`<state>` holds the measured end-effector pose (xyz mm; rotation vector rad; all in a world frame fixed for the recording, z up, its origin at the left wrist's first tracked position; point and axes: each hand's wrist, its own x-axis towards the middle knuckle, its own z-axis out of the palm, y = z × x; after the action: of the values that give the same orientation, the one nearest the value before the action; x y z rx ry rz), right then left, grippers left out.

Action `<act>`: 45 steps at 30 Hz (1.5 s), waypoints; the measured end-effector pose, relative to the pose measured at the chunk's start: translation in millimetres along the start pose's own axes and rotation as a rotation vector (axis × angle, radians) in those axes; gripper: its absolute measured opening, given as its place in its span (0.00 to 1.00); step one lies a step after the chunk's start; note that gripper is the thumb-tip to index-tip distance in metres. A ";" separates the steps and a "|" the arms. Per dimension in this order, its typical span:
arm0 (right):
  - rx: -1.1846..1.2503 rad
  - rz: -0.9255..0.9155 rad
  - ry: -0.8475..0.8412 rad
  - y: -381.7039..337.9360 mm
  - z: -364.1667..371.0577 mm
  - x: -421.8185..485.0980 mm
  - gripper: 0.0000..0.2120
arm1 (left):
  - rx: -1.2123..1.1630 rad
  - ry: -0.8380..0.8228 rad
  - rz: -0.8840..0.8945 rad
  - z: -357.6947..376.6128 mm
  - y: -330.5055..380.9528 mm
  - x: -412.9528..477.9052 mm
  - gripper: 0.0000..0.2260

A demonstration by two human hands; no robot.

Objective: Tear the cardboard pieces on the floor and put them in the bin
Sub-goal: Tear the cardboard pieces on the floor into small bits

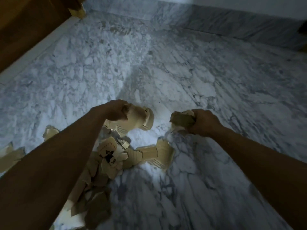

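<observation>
A: What takes up most of the view?

B: A grey-veined marble floor point(166, 63), dim at the edges and brighter in the middle. A brown wooden panel point(25, 27) runs along its far left side, and a marble skirting point(232, 19) lines the far wall.

A: And the cardboard?

B: Most of it lies in a heap of torn cardboard point(106, 160) on the floor at lower left, some bits printed in black. The left forearm point(58, 155) crosses over the heap and hides part of it. Just right of the heap, touching its edge, a flatter ribbed piece point(156, 153) lies on the marble.

A: What are the hands doing?

B: Both are raised over the floor, well apart. The left hand point(114, 110) has its fingers curled round one end of a pale folded strip point(141, 118), which sticks out to the right. The right hand point(204, 123) is closed in a fist round a crumpled brown wad point(181, 119); a ragged edge hangs below it.

A: Anything smaller about?

B: A few loose scraps point(11, 155) at the left edge, one more scrap point(49, 131) just beyond the left forearm, and a yellowish shred point(79, 10) by the corner of the wooden panel at the top.
</observation>
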<state>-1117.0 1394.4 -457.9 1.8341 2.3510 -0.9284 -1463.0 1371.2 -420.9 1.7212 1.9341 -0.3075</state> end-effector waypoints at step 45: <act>-0.072 -0.029 0.055 -45.6 43.3 -48.2 0.22 | -0.194 -0.122 -0.098 90.3 72.6 -85.5 0.21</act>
<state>-1157.1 1326.1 -456.1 1.8270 2.4147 -0.7956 -1367.2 1265.3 -438.9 1.4538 1.8956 -0.2457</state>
